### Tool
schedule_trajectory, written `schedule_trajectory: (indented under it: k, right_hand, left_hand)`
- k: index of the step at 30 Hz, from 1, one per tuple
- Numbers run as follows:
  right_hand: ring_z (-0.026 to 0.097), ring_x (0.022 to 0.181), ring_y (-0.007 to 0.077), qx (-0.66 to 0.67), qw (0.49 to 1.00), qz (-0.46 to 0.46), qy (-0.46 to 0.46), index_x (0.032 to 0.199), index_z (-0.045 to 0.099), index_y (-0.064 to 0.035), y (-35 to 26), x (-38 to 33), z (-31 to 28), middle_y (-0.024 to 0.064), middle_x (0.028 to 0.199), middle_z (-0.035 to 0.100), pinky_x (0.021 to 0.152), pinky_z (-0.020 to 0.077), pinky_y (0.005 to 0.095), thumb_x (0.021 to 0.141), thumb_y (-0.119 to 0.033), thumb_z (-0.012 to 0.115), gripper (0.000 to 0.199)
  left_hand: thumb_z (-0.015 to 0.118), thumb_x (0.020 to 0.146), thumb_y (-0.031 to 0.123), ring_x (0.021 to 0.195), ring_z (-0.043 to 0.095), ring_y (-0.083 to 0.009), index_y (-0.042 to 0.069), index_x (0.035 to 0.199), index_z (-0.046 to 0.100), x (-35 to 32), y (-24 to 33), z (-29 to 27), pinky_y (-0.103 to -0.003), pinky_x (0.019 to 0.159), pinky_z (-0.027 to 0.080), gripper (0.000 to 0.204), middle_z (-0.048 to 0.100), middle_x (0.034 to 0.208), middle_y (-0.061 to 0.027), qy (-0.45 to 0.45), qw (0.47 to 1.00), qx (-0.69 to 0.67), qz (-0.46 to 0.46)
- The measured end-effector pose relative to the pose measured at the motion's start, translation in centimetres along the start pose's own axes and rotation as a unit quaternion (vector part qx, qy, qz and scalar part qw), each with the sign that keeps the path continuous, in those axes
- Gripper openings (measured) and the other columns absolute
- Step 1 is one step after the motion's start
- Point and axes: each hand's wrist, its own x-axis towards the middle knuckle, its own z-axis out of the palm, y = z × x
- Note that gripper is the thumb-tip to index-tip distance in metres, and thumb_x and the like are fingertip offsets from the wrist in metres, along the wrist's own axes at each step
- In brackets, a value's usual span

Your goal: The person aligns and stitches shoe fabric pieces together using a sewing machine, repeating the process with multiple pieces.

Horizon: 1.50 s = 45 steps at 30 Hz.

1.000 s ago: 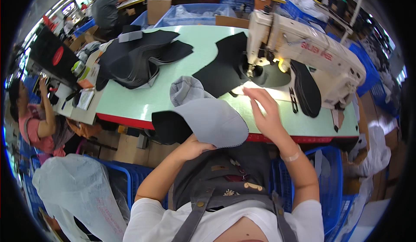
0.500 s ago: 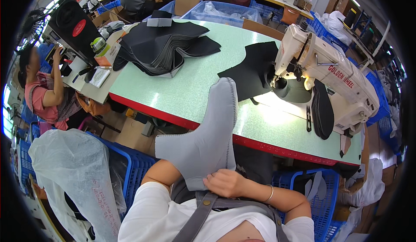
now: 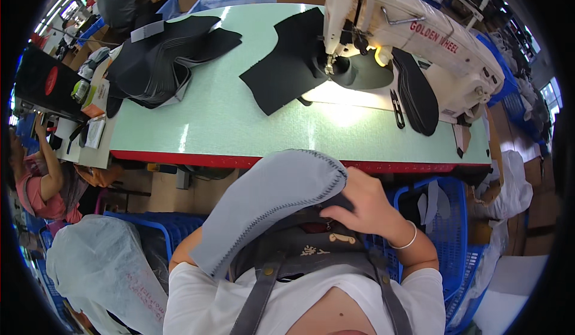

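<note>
A grey boot-shaped fabric piece point(image 3: 269, 203) with a stitched zigzag edge lies slanted over my lap, below the table's red front edge. My right hand point(image 3: 362, 206) grips its upper right end, fingers curled around the edge. My left hand is hidden under the piece; only that upper arm shows at its lower left. On the pale green table point(image 3: 239, 131) a black fabric piece point(image 3: 287, 65) rests by the needle of the white sewing machine point(image 3: 419, 35).
A stack of black cut pieces point(image 3: 162, 59) sits at the table's far left, and black sole-shaped pieces point(image 3: 416, 95) by the machine. Blue baskets point(image 3: 455, 227) flank my seat, with a white plastic bag point(image 3: 102, 269) at left. Other people point(image 3: 42, 185) work nearby.
The grey piece has come off the table and down onto my lap. My right hand left the tabletop and now holds the piece's upper end.
</note>
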Motion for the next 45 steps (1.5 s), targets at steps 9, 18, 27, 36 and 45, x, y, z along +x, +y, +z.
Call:
schedule_trajectory:
  k: [9, 18, 27, 36, 45]
  right_hand:
    - [0.056, 0.064, 0.0172, 0.051, 0.969, 0.002, 0.24, 0.09, 0.064, 0.0068, 0.2, -1.8, -3.3, 0.0121, 0.077, 0.064, 0.059, 0.0448, 0.0272, 0.086, -0.009, 0.061, 0.017]
    - [0.058, 0.076, 0.0112, 0.111, 0.797, 0.283, 0.523, 0.101, 0.062, 0.0095, 1.7, -9.2, -12.3, 0.0061, 0.088, 0.064, 0.071, 0.0443, 0.0205, 0.085, -0.02, 0.052, 0.034]
    - [0.051, 0.069, 0.0063, -0.398, 0.634, 0.174, 0.64, 0.086, 0.066, 0.0012, -1.7, -19.0, -27.2, 0.0003, 0.075, 0.06, 0.063, 0.0416, 0.0204, 0.093, -0.013, 0.057, 0.018]
    - [0.058, 0.075, 0.0338, -0.674, 0.506, 0.338, 0.419, 0.093, 0.061, -0.0022, 16.6, -24.5, -39.3, 0.0175, 0.084, 0.062, 0.069, 0.0463, 0.0418, 0.089, -0.024, 0.059, 0.022]
    - [0.062, 0.095, 0.034, -0.545, 0.79, -0.016, 0.279, 0.113, 0.063, 0.0027, 17.3, -11.2, -22.5, 0.0174, 0.106, 0.065, 0.079, 0.0499, 0.0411, 0.072, 0.014, 0.057, 0.043]
  left_hand:
    - [0.052, 0.086, 0.01, 0.118, 0.054, -0.0285, -0.001, 0.124, 0.056, 1.5, -0.1, 2.3, -0.034, 0.1, 0.043, 0.041, 0.058, 0.126, -0.0145, -0.041, 0.946, 0.321, 0.01]
    - [0.072, 0.079, 0.016, 0.092, 0.064, -0.0267, 0.003, 0.089, 0.065, 9.9, 9.2, -7.8, -0.041, 0.093, 0.048, 0.018, 0.067, 0.093, -0.0101, -0.03, 0.97, -0.192, 0.143]
    - [0.067, 0.073, -0.001, 0.119, 0.053, -0.0309, 0.005, 0.116, 0.062, 14.3, 3.3, -17.2, -0.051, 0.109, 0.033, 0.043, 0.06, 0.121, -0.0104, 0.017, 0.952, 0.306, 0.0]
    - [0.063, 0.064, -0.005, 0.137, 0.035, -0.0345, 0.007, 0.135, 0.049, 17.8, 1.0, -22.1, -0.052, 0.115, 0.023, 0.074, 0.038, 0.147, -0.0147, -0.088, 0.904, 0.413, -0.06]
    - [0.07, 0.064, 0.004, 0.14, 0.033, -0.0264, 0.017, 0.141, 0.041, 19.2, -3.5, -24.0, -0.047, 0.114, 0.027, 0.083, 0.034, 0.151, -0.0093, -0.224, 0.802, 0.55, 0.067]
